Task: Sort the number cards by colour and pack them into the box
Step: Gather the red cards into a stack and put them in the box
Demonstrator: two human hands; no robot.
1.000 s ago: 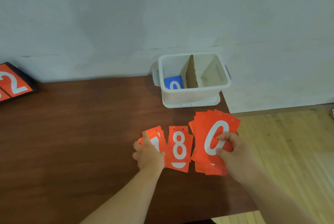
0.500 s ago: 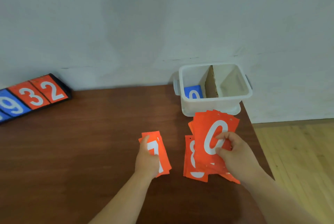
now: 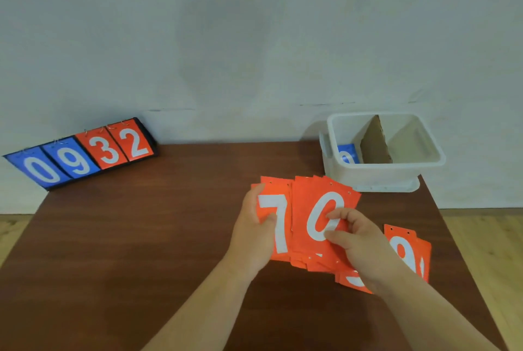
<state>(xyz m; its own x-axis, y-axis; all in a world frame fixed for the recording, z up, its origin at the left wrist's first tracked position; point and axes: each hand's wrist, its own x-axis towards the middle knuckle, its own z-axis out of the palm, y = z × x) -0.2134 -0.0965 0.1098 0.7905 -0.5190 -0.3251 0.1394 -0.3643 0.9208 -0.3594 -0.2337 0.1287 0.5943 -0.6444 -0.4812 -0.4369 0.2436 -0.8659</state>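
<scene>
Two stacks of red cards: the left hand (image 3: 252, 233) grips the 7-topped stack (image 3: 278, 209), and the right hand (image 3: 359, 240) pinches the 0-topped stack (image 3: 308, 195). Two loose red cards (image 3: 396, 233) overlap on the worktop (image 3: 141, 237). One blue card (image 3: 346, 154) lies in the box's (image 3: 382, 178) left compartment.

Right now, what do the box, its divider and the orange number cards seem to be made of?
The box looks like white plastic: smooth moulded walls, rolled rim. The divider looks like brown cardboard: matt, ragged cut edge. The orange number cards are thin stiff sheet, plastic or coated card, hard to tell which: punched holes at the top.
</scene>
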